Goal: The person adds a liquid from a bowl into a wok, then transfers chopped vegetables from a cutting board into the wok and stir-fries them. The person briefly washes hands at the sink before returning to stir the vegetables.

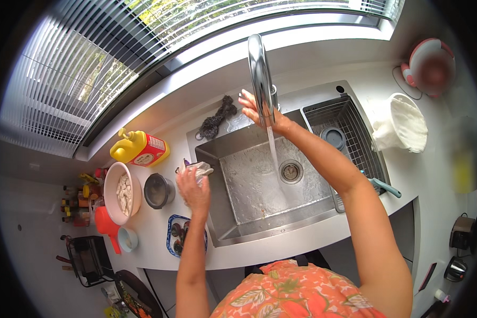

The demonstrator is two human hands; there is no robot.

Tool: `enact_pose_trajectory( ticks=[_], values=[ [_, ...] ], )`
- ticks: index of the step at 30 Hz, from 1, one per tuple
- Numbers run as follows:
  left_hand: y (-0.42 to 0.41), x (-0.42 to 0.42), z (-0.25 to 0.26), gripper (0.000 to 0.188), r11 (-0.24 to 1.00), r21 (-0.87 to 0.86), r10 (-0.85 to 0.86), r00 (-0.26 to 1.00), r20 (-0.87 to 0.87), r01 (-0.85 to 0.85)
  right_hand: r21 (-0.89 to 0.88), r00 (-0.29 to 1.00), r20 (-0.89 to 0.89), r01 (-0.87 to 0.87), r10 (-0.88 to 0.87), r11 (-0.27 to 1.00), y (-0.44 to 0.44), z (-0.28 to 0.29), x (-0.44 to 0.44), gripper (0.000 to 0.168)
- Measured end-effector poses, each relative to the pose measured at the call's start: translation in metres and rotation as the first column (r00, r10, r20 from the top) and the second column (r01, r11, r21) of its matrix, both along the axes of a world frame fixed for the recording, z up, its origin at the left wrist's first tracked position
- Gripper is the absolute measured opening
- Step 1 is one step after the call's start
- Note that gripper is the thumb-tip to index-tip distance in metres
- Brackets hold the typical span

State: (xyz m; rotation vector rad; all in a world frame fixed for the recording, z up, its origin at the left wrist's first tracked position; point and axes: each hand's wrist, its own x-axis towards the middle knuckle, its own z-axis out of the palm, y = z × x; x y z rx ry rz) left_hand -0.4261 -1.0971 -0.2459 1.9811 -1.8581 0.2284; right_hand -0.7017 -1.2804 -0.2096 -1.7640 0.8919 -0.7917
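Observation:
Water runs from a chrome gooseneck faucet (257, 59) into the stainless steel sink (246, 175), near its drain strainer (291, 171). Behind the spout is my right hand (254, 109), partly hidden by it, with fingers apart and nothing seen in them. At the sink's left rim, my left hand (193, 190) has its fingers over a bunched pale cloth (202, 170) with a purple bit; the palm side is hidden. A dark mesh scrubber (218, 119) lies on the back left ledge.
Left of the sink stand a yellow pump jug (141, 149), a lidded container (158, 191), a pink bowl (110, 190) with white contents and a blue-rimmed dish (176, 218). On the right are a drain basket (351, 135), a teal-handled tool (386, 188) and a white cloth-draped container (401, 123).

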Motion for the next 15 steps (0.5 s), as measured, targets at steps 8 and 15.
enact_pose_trajectory(
  ticks=[8,15],
  values=[
    [-0.002,0.028,-0.029,0.075,0.958,0.263,0.106,0.994,0.039,-0.112,-0.171,0.993,0.023,0.118,-0.115,0.978,0.021,-0.015,-0.007,0.047],
    [-0.022,-0.012,-0.031,0.025,0.979,0.204,0.146,0.779,-0.610,-0.024,0.194,0.997,0.074,-0.036,0.022,0.980,0.113,-0.046,0.010,0.042]
  ],
)
